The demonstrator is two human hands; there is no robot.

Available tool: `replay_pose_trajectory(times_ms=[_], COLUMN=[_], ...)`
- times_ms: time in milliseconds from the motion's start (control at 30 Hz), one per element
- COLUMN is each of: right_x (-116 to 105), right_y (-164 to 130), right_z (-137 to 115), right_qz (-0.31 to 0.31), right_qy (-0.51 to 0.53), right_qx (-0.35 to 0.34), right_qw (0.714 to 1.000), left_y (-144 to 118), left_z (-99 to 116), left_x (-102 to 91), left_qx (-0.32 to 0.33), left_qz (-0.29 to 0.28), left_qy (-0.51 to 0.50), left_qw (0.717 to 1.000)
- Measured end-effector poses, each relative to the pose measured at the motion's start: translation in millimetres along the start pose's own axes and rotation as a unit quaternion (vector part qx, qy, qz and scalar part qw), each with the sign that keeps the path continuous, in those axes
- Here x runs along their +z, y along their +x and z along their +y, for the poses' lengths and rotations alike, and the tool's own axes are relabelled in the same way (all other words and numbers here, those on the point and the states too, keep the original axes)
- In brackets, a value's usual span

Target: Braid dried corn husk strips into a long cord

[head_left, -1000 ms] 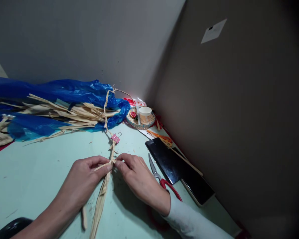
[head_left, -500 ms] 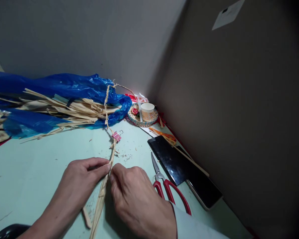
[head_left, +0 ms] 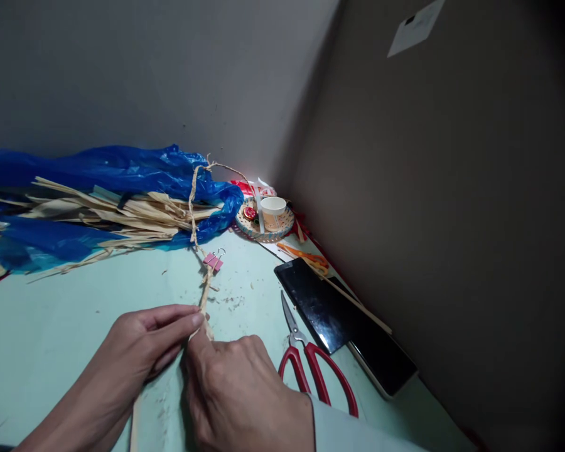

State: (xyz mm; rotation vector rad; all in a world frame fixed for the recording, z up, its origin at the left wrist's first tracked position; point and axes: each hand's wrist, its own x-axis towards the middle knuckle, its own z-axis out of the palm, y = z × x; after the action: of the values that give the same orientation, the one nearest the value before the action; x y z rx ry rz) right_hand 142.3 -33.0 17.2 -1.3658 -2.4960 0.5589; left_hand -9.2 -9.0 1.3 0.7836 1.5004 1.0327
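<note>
A pale cord of twisted dried plant fibre (head_left: 205, 295) runs toward me from a pink binder clip (head_left: 213, 261), which is clamped on it. My left hand (head_left: 150, 342) pinches this cord between thumb and forefinger, below the clip. Close against those fingertips, my right hand (head_left: 242, 389) is closed on the cord's lower part, thumb and forefinger together. Its back hides most of what its fingers hold. Beyond the clip, the cord loops up past the blue plastic bag (head_left: 136, 160) to the wall.
Dried leaf strips (head_left: 108, 213) lie in the bag. Red-handled scissors (head_left: 311, 358) rest right of my right hand, beside two dark phones (head_left: 311, 301) and a thin stick (head_left: 353, 299). A woven tray (head_left: 245, 229) holds a paper cup (head_left: 273, 216) near the corner.
My right hand has moved left, in under my left fingertips. The strips' long loose end, which ran between my hands, is now hidden. The view has shifted slightly.
</note>
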Motion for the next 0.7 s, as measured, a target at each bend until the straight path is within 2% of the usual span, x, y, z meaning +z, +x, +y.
replay_pose_trajectory(times_ms=[33, 100, 200, 333, 400, 500, 700], right_x=[-3.4, -10.3, -13.7, -7.3, -5.7, -6.5, -0.3], right_y=[1.0, 4.2, 13.5, 28.2, 32.6, 35.0, 37.4], right_z=[2.2, 7.1, 15.0, 23.6, 25.9, 27.1, 29.0], right_qz=[0.01, 0.047, 0.085, 0.007, -0.018, -0.034, 0.004], right_qy=[0.026, 0.1, 0.21, 0.331, 0.362, 0.368, 0.373], right_qx=[-0.01, 0.016, 0.058, 0.013, 0.006, 0.015, 0.059], right_qw=[1.0, 0.994, 0.972, 0.944, 0.932, 0.929, 0.926], left_y=[-1.4, -4.4, -6.7, -1.0, 3.5, 6.5, 2.8], left_z=[1.7, 4.4, 4.1, -2.9, -4.7, -1.3, 1.3], left_x=[1.2, 3.2, 3.6, -0.6, -2.9, -4.0, -1.5], left_qx=[-0.021, -0.051, -0.049, -0.039, -0.017, 0.052, 0.12], left_qz=[-0.003, -0.025, -0.054, -0.089, -0.087, -0.059, -0.052], left_qy=[-0.022, -0.057, -0.08, -0.096, -0.07, 0.025, 0.143], left_qw=[1.0, 0.997, 0.994, 0.991, 0.994, 0.997, 0.981])
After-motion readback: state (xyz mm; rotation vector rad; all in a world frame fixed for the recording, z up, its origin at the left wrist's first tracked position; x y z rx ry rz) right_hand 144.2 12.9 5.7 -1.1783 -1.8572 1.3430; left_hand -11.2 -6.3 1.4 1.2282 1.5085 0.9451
